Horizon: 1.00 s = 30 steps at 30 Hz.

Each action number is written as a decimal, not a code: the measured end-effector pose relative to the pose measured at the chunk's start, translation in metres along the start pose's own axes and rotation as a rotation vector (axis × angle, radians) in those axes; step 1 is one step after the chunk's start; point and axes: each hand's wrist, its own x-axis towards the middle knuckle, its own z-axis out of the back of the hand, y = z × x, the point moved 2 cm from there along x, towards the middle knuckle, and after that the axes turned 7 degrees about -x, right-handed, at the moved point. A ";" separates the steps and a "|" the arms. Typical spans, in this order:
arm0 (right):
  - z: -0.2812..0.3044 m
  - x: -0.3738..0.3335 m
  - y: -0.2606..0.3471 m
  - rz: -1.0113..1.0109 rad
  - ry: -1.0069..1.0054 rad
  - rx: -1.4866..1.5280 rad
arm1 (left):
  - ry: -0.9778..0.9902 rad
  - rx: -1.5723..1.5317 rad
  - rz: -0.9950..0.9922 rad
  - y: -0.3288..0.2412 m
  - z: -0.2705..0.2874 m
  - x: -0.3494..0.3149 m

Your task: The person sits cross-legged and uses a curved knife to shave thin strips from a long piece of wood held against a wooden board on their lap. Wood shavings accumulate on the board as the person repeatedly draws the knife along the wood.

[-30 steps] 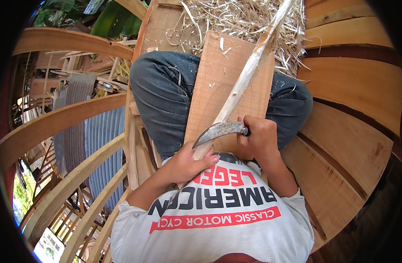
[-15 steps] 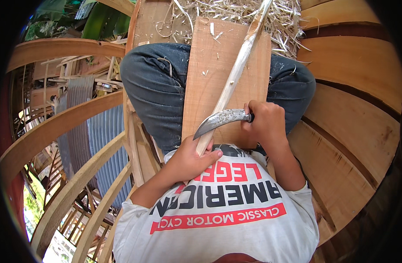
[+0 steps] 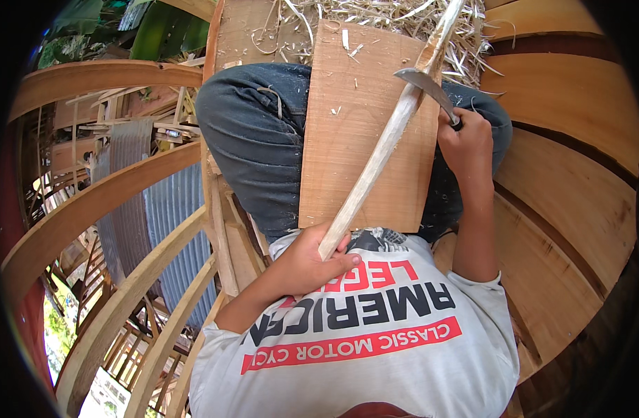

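My left hand (image 3: 318,259) is wrapped round the near end of a long pale wooden stick (image 3: 375,159), close against my shirt. The stick slants away to the far right across a flat wooden board (image 3: 347,118) that lies over my lap. My right hand (image 3: 467,143) grips the dark handle of a curved knife (image 3: 431,88), most of the handle being hidden in the fist. The blade crosses the stick on its farther part, by a rough brownish patch, with the tip pointing left. A few small shavings rest on the board.
A heap of wood shavings (image 3: 375,15) lies beyond the board. Curved planks (image 3: 542,90) rise on my right. On the left run wooden rails (image 3: 103,188), with corrugated metal sheets (image 3: 176,230) below them. My bent knees in jeans (image 3: 253,132) flank the board.
The knife in my right hand has moved away from me along the stick, from near my left hand to its farther part. The board and stick have shifted slightly right.
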 end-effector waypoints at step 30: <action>-0.030 -0.063 0.031 0.428 0.100 -0.121 | -0.221 0.389 -0.117 -0.006 0.038 0.017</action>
